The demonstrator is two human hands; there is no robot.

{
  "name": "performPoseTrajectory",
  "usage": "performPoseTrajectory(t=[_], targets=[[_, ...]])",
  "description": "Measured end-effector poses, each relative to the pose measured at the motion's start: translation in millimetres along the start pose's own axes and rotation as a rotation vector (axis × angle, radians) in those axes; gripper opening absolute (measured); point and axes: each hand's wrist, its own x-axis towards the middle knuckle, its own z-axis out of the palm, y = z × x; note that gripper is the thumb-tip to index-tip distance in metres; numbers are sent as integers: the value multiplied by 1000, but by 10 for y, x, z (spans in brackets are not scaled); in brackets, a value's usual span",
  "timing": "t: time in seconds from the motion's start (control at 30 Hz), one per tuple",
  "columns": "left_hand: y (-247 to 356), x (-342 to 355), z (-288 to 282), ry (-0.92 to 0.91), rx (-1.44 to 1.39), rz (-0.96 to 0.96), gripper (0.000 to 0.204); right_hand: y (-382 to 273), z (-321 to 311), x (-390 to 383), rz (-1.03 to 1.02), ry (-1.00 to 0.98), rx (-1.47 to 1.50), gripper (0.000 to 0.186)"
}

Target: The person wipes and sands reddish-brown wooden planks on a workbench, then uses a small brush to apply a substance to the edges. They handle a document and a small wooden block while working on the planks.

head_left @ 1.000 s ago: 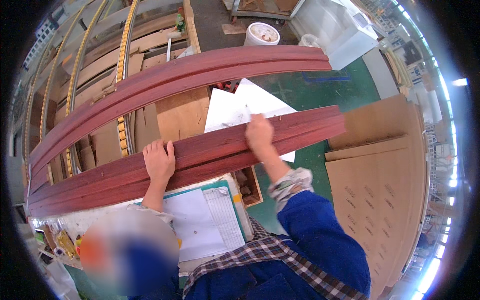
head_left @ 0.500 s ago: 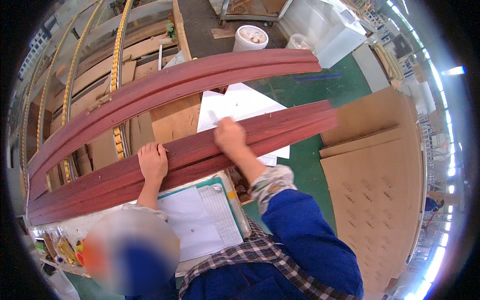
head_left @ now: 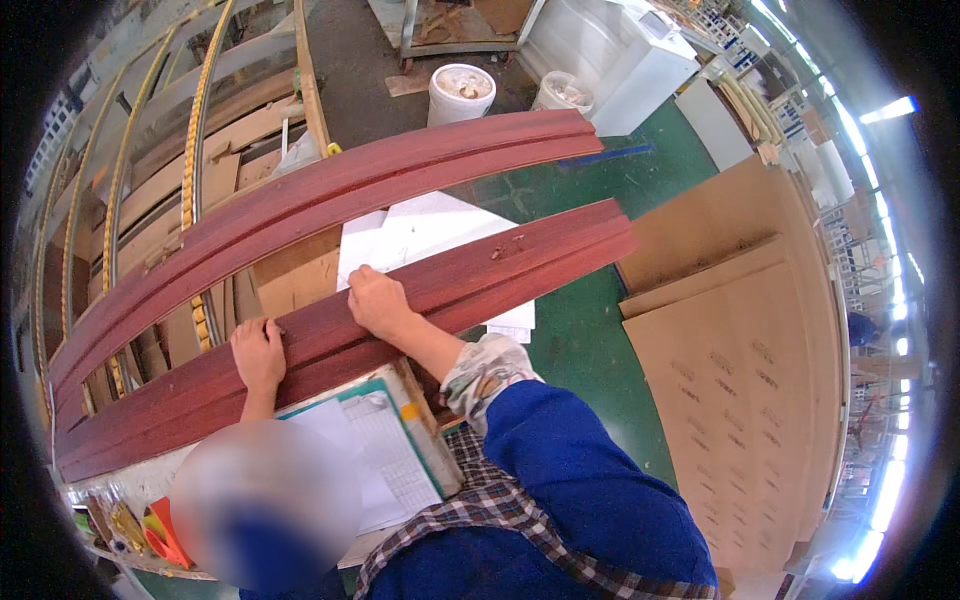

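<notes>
Two long, grooved, reddish-brown boards lie side by side, the near board in front of the far board. My left hand is on the near board, its fingers bent over the far edge. To its right, my right hand is closed at the same edge. What it holds, if anything, is hidden by the fingers. A few small dark bits lie on the board's surface. White sheets show in the gap between the boards, beyond my right hand.
Papers on a clipboard lie near my body, beside a tray with an orange-handled tool. Roller tracks run away at left. White buckets stand beyond the boards. Cardboard sheets are stacked at right.
My right hand has moved left along the near board, closer to my left hand. The pale blurred thing at its fingers no longer shows. The whole view has shifted slightly.
</notes>
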Motion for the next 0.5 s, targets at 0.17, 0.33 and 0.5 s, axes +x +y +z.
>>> performPoseTrajectory(t=[0.17, 0.33, 0.5], targets=[[-133, -25, 13, -2, 24, 12, 26, 917, -722, 3, 225, -53, -103, 14], [-129, -29, -5, -49, 45, 32, 27, 2158, -1679, -150, 299, 119, -233, 10], [-86, -3, -36, -129, 144, -15, 31, 3163, -2468, -154, 540, 147, -448, 14]])
